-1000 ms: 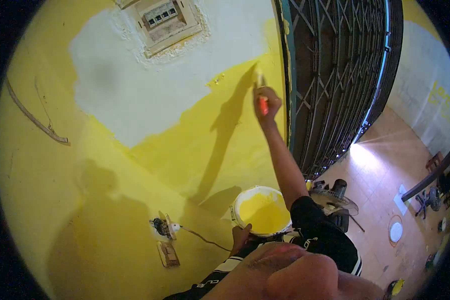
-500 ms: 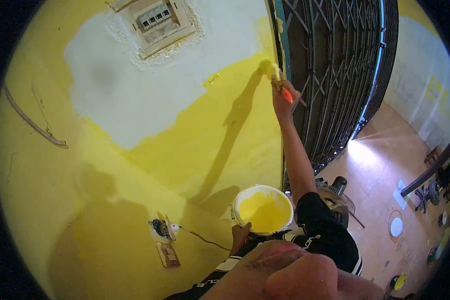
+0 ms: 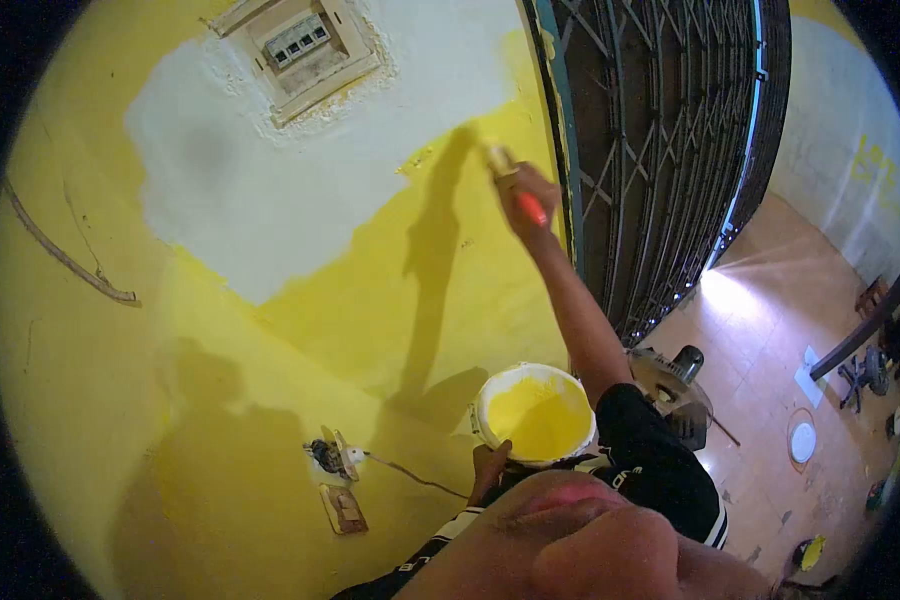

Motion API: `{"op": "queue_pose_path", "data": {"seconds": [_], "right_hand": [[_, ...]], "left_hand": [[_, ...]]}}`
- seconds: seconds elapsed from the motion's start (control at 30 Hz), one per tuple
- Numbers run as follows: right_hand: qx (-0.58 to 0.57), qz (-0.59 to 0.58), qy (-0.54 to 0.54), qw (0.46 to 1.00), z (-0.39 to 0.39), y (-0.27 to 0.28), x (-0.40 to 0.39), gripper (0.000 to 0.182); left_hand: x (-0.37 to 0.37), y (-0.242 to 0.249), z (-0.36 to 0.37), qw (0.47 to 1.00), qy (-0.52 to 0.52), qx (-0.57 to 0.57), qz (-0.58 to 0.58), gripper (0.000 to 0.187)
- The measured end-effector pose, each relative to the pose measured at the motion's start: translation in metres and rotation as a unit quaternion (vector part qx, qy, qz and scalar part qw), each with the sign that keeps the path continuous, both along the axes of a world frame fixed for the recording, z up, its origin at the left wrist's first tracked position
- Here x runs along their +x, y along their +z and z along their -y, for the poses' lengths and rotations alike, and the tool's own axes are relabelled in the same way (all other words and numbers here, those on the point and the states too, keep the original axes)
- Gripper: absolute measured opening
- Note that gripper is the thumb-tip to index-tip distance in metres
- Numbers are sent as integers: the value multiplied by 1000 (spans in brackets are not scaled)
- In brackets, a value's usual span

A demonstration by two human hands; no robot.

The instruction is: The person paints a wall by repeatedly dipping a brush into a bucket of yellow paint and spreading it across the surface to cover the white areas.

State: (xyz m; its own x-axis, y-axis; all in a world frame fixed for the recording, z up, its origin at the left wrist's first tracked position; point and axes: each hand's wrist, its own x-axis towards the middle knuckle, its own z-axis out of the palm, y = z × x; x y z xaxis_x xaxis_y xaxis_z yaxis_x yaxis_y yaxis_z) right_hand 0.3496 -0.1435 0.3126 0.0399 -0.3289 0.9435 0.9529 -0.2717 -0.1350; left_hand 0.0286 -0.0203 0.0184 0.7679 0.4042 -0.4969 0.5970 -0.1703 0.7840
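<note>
My right hand is closed round a paintbrush with a red handle; its pale bristles point up toward the wall, near the upper edge of the yellow paint. Whether the bristles touch the wall I cannot tell. Below, my left hand grips the rim of a white bucket holding yellow paint. The wall has a white patch bordered by yellow, with a recessed switch box in its upper part.
A dark folding metal gate stands right of the wall. A fan is on the tiled floor behind my right arm. An open socket with wires and a switch plate are at the lower left.
My right hand has moved left with the brush, away from the gate edge, and its shadow has shifted left. My left hand still holds the bucket, which appears slightly further right.
</note>
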Motion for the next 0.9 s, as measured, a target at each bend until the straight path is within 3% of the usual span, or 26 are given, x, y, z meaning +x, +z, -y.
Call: {"op": "queue_pose_path", "data": {"seconds": [0.03,0.07,0.13,0.23,0.3,0.47,0.53,0.57,0.63,0.67,0.73,0.8,0.83,0.9], "right_hand": [[61,9,11,998,14,4,12,23],[67,3,-66,996,34,1,29,22],[123,-50,-43,990,58,7,30,9],[62,-78,-73,992,61,13,31,9],[42,-56,-9,997,33,7,39,11],[-33,-84,125,988,-8,16,7,17],[-13,16,141,990,0,23,9,23],[-6,-82,44,996,13,32,-5,23],[142,-27,224,964,28,22,38,12],[140,-27,227,964,33,19,39,12],[104,-82,18,991,39,17,42,9],[72,-43,51,995,10,9,37,9],[42,-4,83,996,-6,4,29,10],[-64,-72,81,992,-15,7,-7,12]], "left_hand": [[1,2,2,1000,-1,-1,4,32],[-3,3,2,1000,13,-22,18,31],[3,-6,0,998,24,-45,43,30],[2,-20,-4,999,16,-30,35,29],[-1,4,6,998,46,-38,36,30],[-2,-4,1,1000,4,-4,27,30],[-1,-5,-1,1000,-1,9,18,30],[0,-2,2,999,19,-30,15,30],[-1,-3,1,996,42,-72,11,31],[0,-6,-5,1000,-7,-27,-1,30],[2,-7,-3,998,-55,14,-12,30],[-1,12,7,997,39,-56,48,29],[-1,22,10,997,39,-56,47,29],[-1,36,15,994,58,-83,44,30]]}}
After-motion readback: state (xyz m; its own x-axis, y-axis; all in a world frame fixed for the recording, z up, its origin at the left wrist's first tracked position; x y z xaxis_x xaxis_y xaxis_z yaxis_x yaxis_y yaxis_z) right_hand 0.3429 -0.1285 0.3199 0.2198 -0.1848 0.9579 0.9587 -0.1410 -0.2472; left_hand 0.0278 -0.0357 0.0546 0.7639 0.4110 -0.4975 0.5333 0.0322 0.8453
